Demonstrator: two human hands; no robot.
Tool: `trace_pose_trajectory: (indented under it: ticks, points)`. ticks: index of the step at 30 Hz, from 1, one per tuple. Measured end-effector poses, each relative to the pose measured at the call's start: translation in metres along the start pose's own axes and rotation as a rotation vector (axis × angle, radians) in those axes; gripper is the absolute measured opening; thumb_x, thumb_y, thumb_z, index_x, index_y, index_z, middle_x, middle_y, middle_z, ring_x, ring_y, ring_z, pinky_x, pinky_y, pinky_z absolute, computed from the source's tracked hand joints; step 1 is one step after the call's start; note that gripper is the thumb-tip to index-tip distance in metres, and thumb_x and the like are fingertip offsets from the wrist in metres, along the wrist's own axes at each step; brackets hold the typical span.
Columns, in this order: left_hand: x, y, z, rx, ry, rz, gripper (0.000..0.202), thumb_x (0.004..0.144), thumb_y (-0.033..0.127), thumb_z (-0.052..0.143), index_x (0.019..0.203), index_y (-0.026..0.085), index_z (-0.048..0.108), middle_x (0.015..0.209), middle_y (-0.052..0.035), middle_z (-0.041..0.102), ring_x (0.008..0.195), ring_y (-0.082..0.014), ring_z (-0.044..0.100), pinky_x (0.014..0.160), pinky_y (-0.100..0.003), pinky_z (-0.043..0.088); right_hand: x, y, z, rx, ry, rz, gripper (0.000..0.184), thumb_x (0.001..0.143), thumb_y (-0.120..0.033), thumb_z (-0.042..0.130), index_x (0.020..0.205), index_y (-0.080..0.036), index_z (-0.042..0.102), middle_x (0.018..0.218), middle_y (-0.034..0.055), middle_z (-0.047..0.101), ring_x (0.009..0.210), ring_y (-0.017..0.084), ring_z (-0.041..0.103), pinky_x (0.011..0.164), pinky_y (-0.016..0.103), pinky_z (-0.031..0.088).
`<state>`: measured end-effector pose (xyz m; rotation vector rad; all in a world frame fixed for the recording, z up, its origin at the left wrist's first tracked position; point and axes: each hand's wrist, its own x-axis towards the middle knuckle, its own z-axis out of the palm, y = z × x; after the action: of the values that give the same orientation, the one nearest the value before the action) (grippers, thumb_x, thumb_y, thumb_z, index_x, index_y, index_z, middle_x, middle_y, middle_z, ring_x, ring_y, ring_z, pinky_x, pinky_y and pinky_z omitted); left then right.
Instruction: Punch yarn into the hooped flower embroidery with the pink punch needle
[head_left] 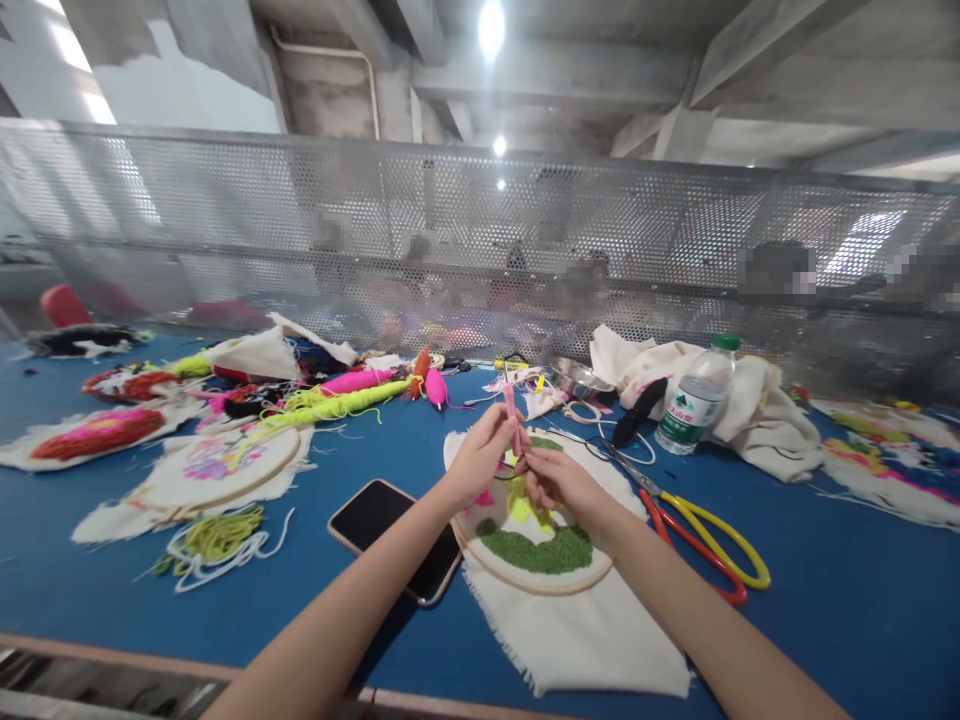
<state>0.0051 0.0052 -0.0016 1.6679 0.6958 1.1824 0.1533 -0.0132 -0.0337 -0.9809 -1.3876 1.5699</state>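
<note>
My left hand point(480, 455) is closed around a pink punch needle tool point(511, 410), holding it upright above an embroidery hoop point(525, 575). My right hand point(555, 480) pinches something small right beside the tool's lower end, perhaps yarn; I cannot make it out. The hoop stretches white cloth point(585, 640) carrying a green tufted patch point(540, 550) and a yellow-green patch. Both hands hover over the hoop's upper part.
A black phone point(382, 520) lies left of the hoop. Scissors with red and yellow handles point(705, 545) lie to the right, near a water bottle point(694, 400) and bunched cloth point(757, 410). A second hoop point(225, 465), yarn skeins point(337, 400) and loose yarn point(217, 540) crowd the left.
</note>
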Motion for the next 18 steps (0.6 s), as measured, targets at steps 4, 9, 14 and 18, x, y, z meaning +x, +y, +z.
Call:
trace_pose_trajectory:
  ticks: [4,9,14,18]
  points:
    - [-0.002,0.001,-0.001,0.155,-0.017,0.039,0.018,0.092,0.033,0.035,0.091,0.018,0.046,0.074,0.0006,0.055,0.065,-0.0121,0.052,0.065,-0.025,0.042,0.001,-0.004,0.003,-0.081,0.046,0.009,0.031,0.074,-0.048,0.056,0.082,-0.018,0.054,0.049,-0.0040,0.055,0.034,0.007,0.041,0.037,0.019,0.030]
    - [-0.005,0.002,-0.007,0.652,0.059,0.075,0.026,0.094,0.031,0.029,0.098,0.019,0.051,0.090,-0.0044,0.058,0.080,-0.0169,0.055,0.075,-0.030,0.042,-0.027,-0.035,-0.035,-0.286,0.233,-0.051,0.030,0.071,-0.039,0.065,0.093,-0.021,0.056,0.067,-0.0018,0.062,0.055,0.012,0.056,0.052,0.023,0.041]
    - [-0.003,-0.002,-0.012,1.046,0.075,0.046,0.031,0.093,0.019,0.027,0.104,0.018,0.056,0.101,-0.0081,0.054,0.084,-0.0184,0.056,0.076,-0.030,0.044,-0.089,-0.045,-0.109,-1.246,0.695,0.263,0.034,0.085,-0.047,0.040,0.069,-0.020,0.054,0.066,0.0047,0.063,0.063,0.021,0.058,0.053,0.029,0.037]
    - [-0.001,-0.007,-0.014,1.212,0.000,-0.012,0.031,0.087,0.007,0.032,0.106,0.017,0.054,0.103,-0.0088,0.056,0.092,-0.0194,0.055,0.080,-0.030,0.043,-0.112,-0.024,-0.123,-1.455,0.576,0.564,0.036,0.088,-0.043,0.037,0.076,-0.017,0.059,0.077,0.0133,0.068,0.073,0.029,0.065,0.058,0.034,0.041]
